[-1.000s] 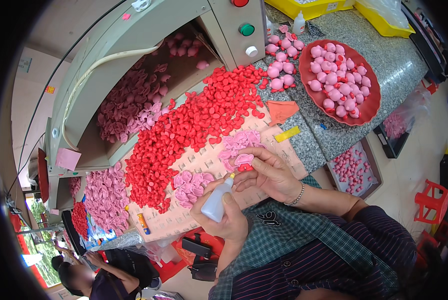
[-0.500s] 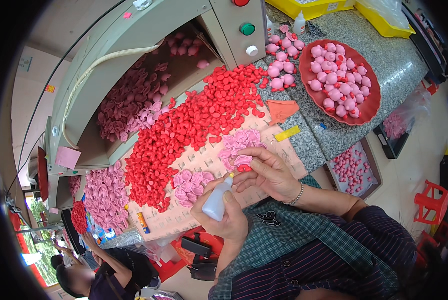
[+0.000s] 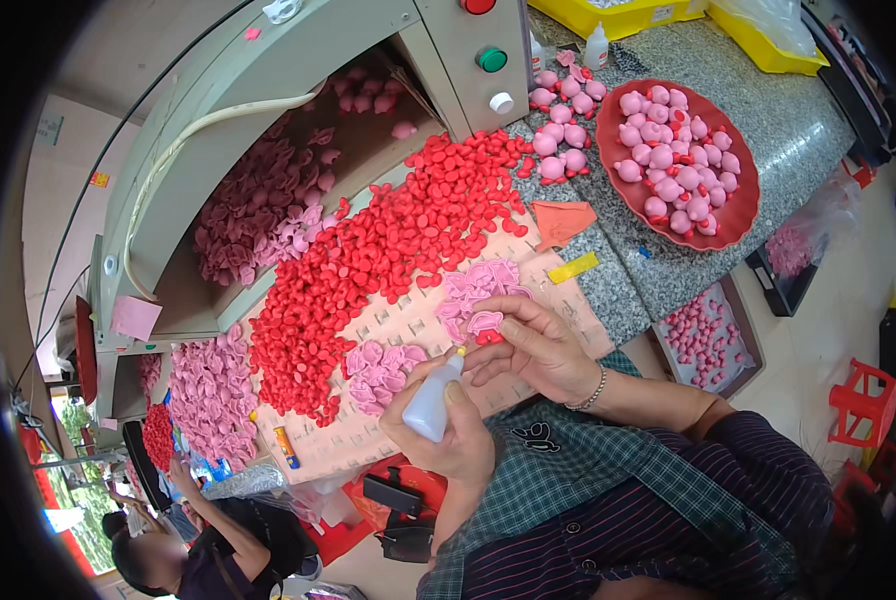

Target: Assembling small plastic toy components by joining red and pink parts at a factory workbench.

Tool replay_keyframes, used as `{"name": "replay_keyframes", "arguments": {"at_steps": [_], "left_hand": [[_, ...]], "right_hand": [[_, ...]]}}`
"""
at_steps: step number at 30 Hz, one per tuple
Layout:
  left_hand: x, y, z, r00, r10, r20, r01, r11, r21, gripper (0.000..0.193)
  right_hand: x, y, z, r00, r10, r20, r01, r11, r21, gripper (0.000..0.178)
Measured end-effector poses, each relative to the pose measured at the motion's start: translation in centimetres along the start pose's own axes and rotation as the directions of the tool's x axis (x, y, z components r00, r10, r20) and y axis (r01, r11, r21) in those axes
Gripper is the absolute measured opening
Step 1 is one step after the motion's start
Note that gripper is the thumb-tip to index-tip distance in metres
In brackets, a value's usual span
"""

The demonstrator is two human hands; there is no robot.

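My left hand (image 3: 453,440) is closed around a small squeeze bottle (image 3: 428,408) of translucent white plastic, its yellow-tipped nozzle pointing up and away from me. Just right of the nozzle, my right hand (image 3: 543,350) pinches a small pink toy part (image 3: 486,322) with red pieces at its lower edge. Nozzle and part are very close; whether they touch I cannot tell. Beyond my right fingers lies a cluster of pink toy parts (image 3: 478,285). A second group of pink parts (image 3: 380,375) rests left of the bottle. Behind them spreads a big heap of small red pieces (image 3: 368,290).
A grey machine (image 3: 388,30) with an arched opening holds more pink parts. At right stands a red bowl (image 3: 738,215) of pink round toys. A glue stick (image 3: 286,447) and a yellow strip (image 3: 573,267) lie on the work surface. Another person (image 3: 218,530) works at lower left.
My hands, the bottle and the pink part have barely moved. At lower left, the other person's arm has shifted slightly.
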State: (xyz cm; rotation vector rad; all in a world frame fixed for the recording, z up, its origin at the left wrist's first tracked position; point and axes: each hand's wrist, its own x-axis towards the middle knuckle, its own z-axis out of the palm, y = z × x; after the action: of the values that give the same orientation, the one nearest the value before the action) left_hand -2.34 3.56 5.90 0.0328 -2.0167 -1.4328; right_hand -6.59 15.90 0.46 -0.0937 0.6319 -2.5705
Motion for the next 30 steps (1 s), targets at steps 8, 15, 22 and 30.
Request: {"name": "replay_keyframes", "arguments": {"at_steps": [8, 15, 22, 30], "left_hand": [[-0.5, -0.5, -0.4, 0.999, 0.003, -0.046, -0.008, 0.996, -0.094, 0.026], [-0.3, -0.3, 0.4, 0.998, -0.039, -0.049, 0.027, 0.975, -0.22, 0.026], [-0.2, 0.0, 0.7, 0.995, -0.097, -0.037, 0.084, 0.96, -0.268, 0.027], [-0.2, -0.1, 0.4, 0.992, -0.126, -0.024, 0.116, 0.963, -0.244, 0.027]], "right_hand": [[0.1, -0.3, 0.0, 1.0, 0.028, 0.008, -0.028, 0.996, 0.089, 0.038], [0.2, -0.2, -0.3, 0.999, 0.027, 0.036, -0.032, 0.988, 0.149, 0.042], [0.2, -0.5, -0.6, 0.995, 0.07, 0.072, -0.081, 0.982, 0.168, 0.04], [0.2, -0.4, -0.5, 0.995, 0.065, 0.071, -0.076, 0.983, 0.169, 0.04]]}}
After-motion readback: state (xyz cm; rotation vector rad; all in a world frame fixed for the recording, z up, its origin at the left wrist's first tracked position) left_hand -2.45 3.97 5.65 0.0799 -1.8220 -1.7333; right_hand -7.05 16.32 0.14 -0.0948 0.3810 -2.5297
